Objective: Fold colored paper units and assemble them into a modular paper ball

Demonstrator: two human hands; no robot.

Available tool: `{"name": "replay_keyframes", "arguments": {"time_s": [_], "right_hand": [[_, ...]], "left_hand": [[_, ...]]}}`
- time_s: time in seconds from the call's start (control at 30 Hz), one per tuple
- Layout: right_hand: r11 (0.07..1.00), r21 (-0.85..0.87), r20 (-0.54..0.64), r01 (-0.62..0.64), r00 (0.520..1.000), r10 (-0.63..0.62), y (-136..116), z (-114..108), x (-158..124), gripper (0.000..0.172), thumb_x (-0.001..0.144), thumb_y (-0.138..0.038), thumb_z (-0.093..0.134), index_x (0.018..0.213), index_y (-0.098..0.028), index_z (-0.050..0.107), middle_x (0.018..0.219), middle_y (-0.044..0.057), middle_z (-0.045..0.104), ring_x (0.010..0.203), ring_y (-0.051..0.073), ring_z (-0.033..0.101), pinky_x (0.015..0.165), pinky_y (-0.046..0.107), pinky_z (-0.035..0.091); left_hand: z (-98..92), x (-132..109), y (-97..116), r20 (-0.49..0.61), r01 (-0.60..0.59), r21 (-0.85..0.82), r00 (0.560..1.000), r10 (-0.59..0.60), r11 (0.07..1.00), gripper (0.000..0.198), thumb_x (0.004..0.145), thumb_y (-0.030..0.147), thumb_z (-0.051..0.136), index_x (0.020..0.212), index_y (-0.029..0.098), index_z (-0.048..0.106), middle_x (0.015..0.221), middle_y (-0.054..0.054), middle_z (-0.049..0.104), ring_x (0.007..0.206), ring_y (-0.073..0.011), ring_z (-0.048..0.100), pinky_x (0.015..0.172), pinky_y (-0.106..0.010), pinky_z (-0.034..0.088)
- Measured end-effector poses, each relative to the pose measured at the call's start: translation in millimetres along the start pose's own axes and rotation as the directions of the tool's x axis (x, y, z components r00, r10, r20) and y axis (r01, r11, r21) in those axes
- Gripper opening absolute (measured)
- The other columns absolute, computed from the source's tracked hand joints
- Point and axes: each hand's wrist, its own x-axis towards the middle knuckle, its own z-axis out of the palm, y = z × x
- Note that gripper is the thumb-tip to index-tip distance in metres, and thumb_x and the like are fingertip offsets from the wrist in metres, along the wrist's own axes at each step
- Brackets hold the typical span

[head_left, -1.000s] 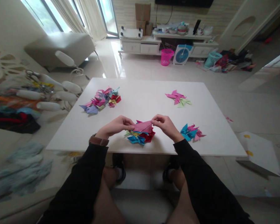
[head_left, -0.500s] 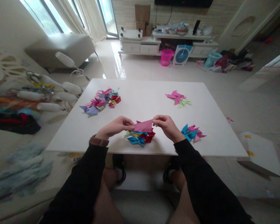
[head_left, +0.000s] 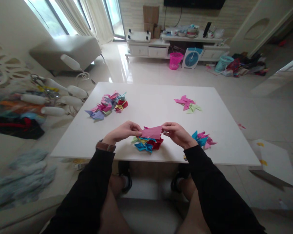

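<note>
A folded piece of pink origami paper [head_left: 151, 132] is stretched between my two hands above the table's front part. My left hand [head_left: 127, 131] pinches its left end between thumb and fingers. At the upper right corner, the fingertips of my right hand [head_left: 174, 131] are closed on the paper. Right below it lies a pile of folded paper pieces [head_left: 144, 147] in blue, red, yellow and green, partly hidden by the pink sheet. Beside my right wrist is a smaller group of blue and pink folded papers [head_left: 203, 139], partly covered by the sleeve.
The white table [head_left: 146, 97] also bears a large heap of colourful folded papers [head_left: 108, 105] at the back left and a pink and green pair [head_left: 187, 104] at the back right. A white lamp [head_left: 72, 61] stands off the left edge. A white box [head_left: 274, 159] sits at the right.
The pink paper's right end has shifted slightly to the right along with my right hand. My left hand keeps its pinch. The whole view has moved a little.
</note>
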Motion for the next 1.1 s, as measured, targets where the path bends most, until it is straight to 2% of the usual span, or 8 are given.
{"name": "replay_keyframes", "arguments": {"time_s": [0.2,0.33,0.43,0.83,0.9,0.97,1.03,1.1], "right_hand": [[0.971,-0.089,-0.276,0.221,0.931,-0.238,-8.6,-20.6,-0.9,0.025,0.065,-0.038,0.082,0.077,-0.021,0.068,0.090,0.002,0.070,0.073,0.013,0.059,0.067,0.027,0.043],[0.915,-0.348,-0.119,0.203,0.959,-0.258,7.7,-1.8,0.8,0.034,0.073,-0.052,0.078,0.081,-0.019,0.070,0.082,0.003,0.069,0.075,0.016,0.061,0.067,0.027,0.043],[0.870,-0.456,-0.059,0.187,0.969,-0.239,20.2,16.1,3.9,0.036,0.073,-0.051,0.080,0.081,-0.019,0.068,0.070,0.000,0.066,0.066,0.015,0.058,0.064,0.028,0.041],[0.891,-0.395,0.064,0.224,0.974,-0.217,11.1,17.9,10.8,0.019,0.076,-0.037,0.076,0.072,-0.019,0.074,0.072,0.001,0.068,0.071,0.015,0.057,0.070,0.029,0.041],[0.910,-0.351,0.011,0.220,0.973,-0.231,8.7,12.2,11.8,0.019,0.077,-0.037,0.074,0.071,-0.019,0.074,0.073,0.002,0.068,0.071,0.015,0.058,0.069,0.029,0.042],[0.917,-0.308,-0.141,0.253,0.941,-0.307,6.6,2.7,13.0,0.018,0.075,-0.038,0.073,0.071,-0.020,0.073,0.075,0.002,0.068,0.069,0.014,0.058,0.066,0.028,0.041],[0.885,-0.364,-0.277,0.290,0.874,-0.400,7.1,-6.0,13.1,0.019,0.073,-0.040,0.074,0.072,-0.021,0.073,0.077,0.002,0.069,0.066,0.014,0.057,0.063,0.027,0.041],[0.835,-0.484,-0.285,0.262,0.855,-0.434,12.5,-7.4,11.6,0.024,0.073,-0.044,0.076,0.076,-0.020,0.074,0.075,0.002,0.069,0.066,0.015,0.057,0.063,0.028,0.041]], "left_hand": [[-10.5,-2.5,-4.9,-0.065,-0.004,0.029,0.998,0.006,1.000,0.031,0.072,0.041,0.085,0.082,0.012,0.078,0.074,-0.008,0.075,0.069,-0.0149,0.064,0.066,-0.025,0.047],[-9.0,-1.8,-4.2,-0.046,-0.008,0.024,0.999,0.009,1.000,0.031,0.070,0.040,0.086,0.082,0.012,0.078,0.075,-0.009,0.075,0.069,-0.0155,0.064,0.065,-0.025,0.047],[-6.9,-0.4,-2.2,-0.023,-0.015,0.005,1.000,0.015,1.000,0.031,0.069,0.038,0.087,0.082,0.012,0.078,0.075,-0.009,0.075,0.068,-0.0154,0.064,0.066,-0.026,0.048],[-13.9,-14.9,8.5,0.017,-0.076,0.014,0.997,0.076,0.997,0.026,0.072,0.036,0.084,0.080,0.012,0.079,0.072,-0.007,0.073,0.067,-0.0149,0.062,0.066,-0.026,0.046],[-15.0,-18.5,7.4,0.008,-0.080,0.007,0.997,0.080,0.997,0.026,0.071,0.036,0.085,0.080,0.012,0.079,0.072,-0.007,0.074,0.067,-0.0149,0.062,0.066,-0.026,0.047],[-14.7,-20.6,5.4,-0.036,-0.103,-0.014,0.994,0.102,0.995,0.027,0.072,0.037,0.085,0.081,0.012,0.078,0.073,-0.008,0.074,0.068,-0.0154,0.063,0.067,-0.027,0.048],[-11.6,-20.1,4.2,-0.128,-0.159,-0.060,0.980,0.150,0.986,0.030,0.073,0.039,0.084,0.083,0.011,0.078,0.076,-0.009,0.075,0.070,-0.0159,0.064,0.068,-0.027,0.049],[-5.4,-16.7,4.6,-0.225,-0.223,-0.135,0.956,0.189,0.965,0.034,0.073,0.042,0.084,0.087,0.011,0.077,0.080,-0.010,0.075,0.071,-0.0161,0.065,0.069,-0.028,0.049]]}}
